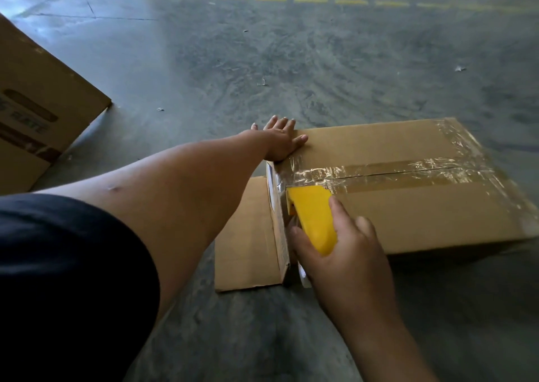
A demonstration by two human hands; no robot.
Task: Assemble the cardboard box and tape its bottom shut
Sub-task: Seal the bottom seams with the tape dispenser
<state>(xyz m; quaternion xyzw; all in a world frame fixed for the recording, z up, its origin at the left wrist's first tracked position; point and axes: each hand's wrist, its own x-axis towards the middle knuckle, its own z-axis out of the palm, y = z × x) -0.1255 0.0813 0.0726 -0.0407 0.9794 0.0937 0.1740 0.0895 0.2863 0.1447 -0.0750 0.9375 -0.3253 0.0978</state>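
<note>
A brown cardboard box [414,215] lies on the concrete floor with its taped side facing up. Clear tape [388,171] runs along the centre seam and along the far right edge. My left hand [280,142] lies flat with straight fingers on the box's far left corner. My right hand [347,253] grips a yellow tape dispenser [313,218] at the box's near left edge, where tape wraps over the corner. An open flap [248,235] lies flat on the floor left of the box.
A second, larger cardboard box [38,110] with printed lettering stands at the left. A dashed yellow line [291,0] crosses the concrete floor far ahead. Small scraps of litter [262,82] dot the floor beyond the box.
</note>
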